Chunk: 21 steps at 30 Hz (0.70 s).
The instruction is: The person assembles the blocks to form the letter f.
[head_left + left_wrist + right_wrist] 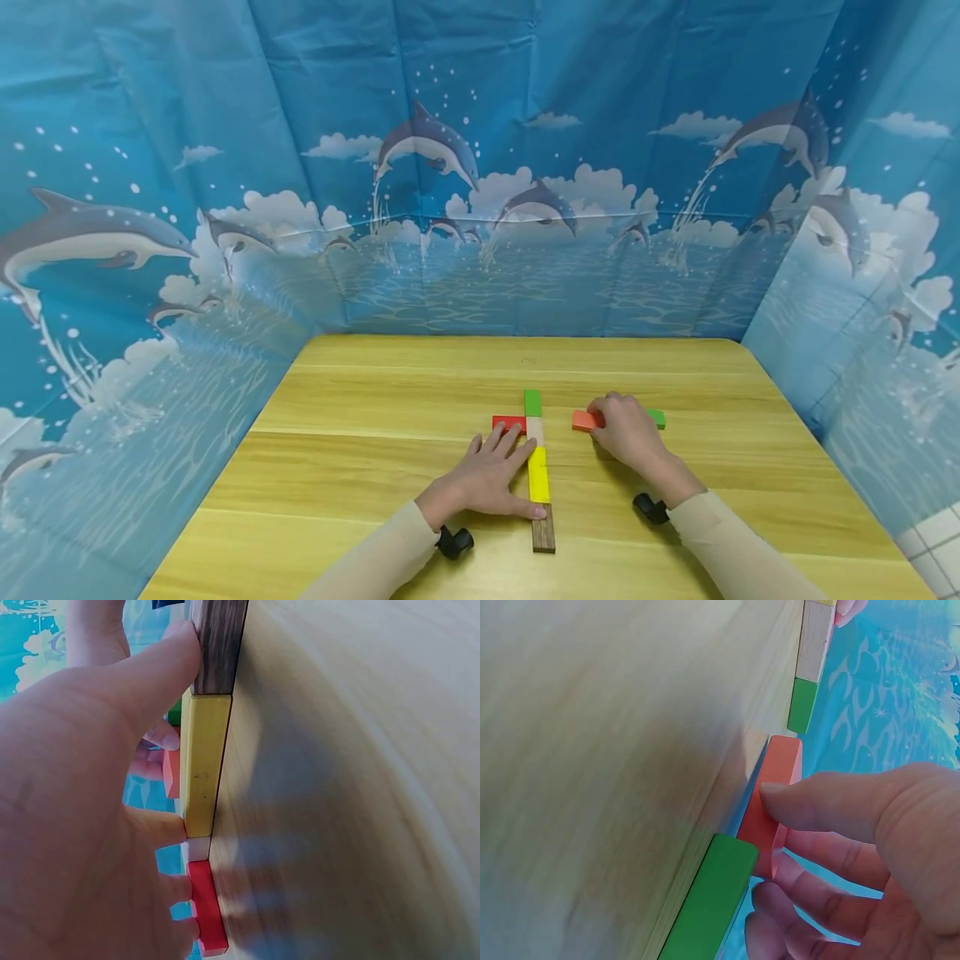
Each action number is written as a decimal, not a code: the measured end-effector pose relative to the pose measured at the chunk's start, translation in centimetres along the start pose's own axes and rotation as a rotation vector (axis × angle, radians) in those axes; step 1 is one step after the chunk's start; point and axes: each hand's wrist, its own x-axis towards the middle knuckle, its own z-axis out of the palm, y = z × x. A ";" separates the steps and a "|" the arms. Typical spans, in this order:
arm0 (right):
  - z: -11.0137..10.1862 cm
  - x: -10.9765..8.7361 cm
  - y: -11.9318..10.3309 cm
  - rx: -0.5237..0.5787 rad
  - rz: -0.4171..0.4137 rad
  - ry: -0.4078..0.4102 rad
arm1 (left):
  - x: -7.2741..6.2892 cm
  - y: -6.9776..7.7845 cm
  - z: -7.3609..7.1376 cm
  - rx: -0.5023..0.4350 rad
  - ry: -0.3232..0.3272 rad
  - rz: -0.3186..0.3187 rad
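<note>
The right hand (628,432) pinches the orange block (582,421). The left hand (486,482), fingers spread, touches the red block (506,421) and brown block (543,535).

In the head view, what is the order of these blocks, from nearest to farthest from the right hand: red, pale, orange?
1. Orange block: held by the right hand.
2. Pale block: left of it, across a gap.
3. Red block: farthest, left of the pale block.

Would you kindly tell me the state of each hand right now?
Left hand: open, fingers spread, thumb touching the dark brown rectangular wooden block.
Right hand: closed, pinching the orange-red rectangular block.
</note>
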 end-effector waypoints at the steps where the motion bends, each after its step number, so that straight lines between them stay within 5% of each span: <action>1: 0.0 0.0 0.0 0.000 -0.001 0.001 | 0.0 0.0 0.0 0.000 -0.001 -0.001; 21: 0.4 0.4 -1.7 0.017 -0.023 -0.021 | 0.1 0.1 -0.3 0.021 -0.021 -0.016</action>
